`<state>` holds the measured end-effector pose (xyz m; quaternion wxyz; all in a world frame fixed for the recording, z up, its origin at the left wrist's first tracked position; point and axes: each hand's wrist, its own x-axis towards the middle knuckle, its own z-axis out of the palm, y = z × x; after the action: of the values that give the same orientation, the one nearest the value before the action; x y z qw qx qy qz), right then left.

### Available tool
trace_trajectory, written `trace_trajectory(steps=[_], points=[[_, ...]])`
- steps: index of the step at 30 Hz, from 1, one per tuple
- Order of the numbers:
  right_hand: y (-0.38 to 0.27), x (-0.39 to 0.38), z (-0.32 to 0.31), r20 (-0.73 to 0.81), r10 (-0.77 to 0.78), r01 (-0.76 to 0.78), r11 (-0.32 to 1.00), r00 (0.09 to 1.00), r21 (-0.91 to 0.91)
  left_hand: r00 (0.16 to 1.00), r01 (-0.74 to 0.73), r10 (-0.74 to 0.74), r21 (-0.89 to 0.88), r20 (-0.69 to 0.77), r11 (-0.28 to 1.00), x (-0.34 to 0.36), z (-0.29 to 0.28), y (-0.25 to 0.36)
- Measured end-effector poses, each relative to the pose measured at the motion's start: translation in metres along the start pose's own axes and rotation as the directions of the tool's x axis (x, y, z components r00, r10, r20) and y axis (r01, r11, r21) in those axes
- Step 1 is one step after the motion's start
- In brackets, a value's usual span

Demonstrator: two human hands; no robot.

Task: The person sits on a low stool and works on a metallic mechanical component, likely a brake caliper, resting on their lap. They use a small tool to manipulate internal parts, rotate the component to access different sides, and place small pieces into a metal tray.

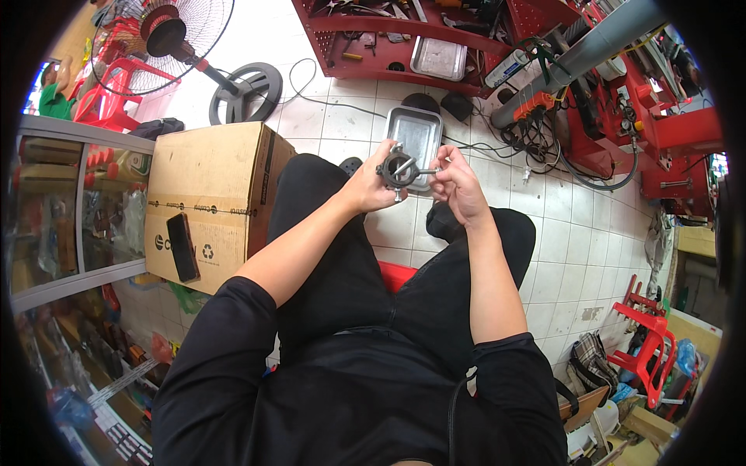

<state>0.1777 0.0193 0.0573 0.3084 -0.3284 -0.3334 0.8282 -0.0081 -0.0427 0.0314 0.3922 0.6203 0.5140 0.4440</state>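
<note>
A dark metal ring [386,171] with several bolts sticking out around its rim is up in front of my knees. My left hand [368,185] is closed around its left side, thumb and fingers gripping the body. On the other side, my right hand [460,186] pinches the outer end of a bolt [427,172] that points right from the ring. A thin light rod shows slantwise across the ring's opening. Below and beyond my hands, a silver metal tray [416,130] lies on the tiled floor, partly covered by the ring and my fingers.
To my left stands a cardboard box [203,167] with a black phone [183,247] on top, beside a glass cabinet [81,206]. A standing fan [247,93] is beyond it. Ahead is a red tool cart [342,58]; cables and red equipment [579,132] lie right.
</note>
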Motion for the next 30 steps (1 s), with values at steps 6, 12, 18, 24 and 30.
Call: trace_trajectory(steps=[6,12,18,24,30], points=[[-0.003,0.000,-0.006,0.023,0.112,-0.108,0.987,0.993,-0.118,1.000,0.002,-0.002,0.003,0.000,1.000,0.000,0.000,-0.002],[-0.003,0.000,0.001,-0.060,0.014,-0.015,1.000,0.998,-0.010,1.000,0.000,0.000,0.012,0.005,1.000,0.001,0.000,0.000],[0.001,0.001,-0.008,0.041,0.070,-0.065,0.991,0.997,-0.118,1.000,0.015,-0.015,-0.022,0.013,1.000,0.000,0.000,-0.001],[0.000,0.001,0.001,-0.080,0.006,-0.012,0.998,0.997,-0.065,1.000,-0.013,0.013,0.004,-0.001,1.000,0.000,0.000,-0.003],[0.005,0.003,-0.008,0.021,-0.006,0.008,0.995,1.000,-0.098,1.000,-0.018,0.018,0.006,-0.009,1.000,0.000,0.001,0.001]])
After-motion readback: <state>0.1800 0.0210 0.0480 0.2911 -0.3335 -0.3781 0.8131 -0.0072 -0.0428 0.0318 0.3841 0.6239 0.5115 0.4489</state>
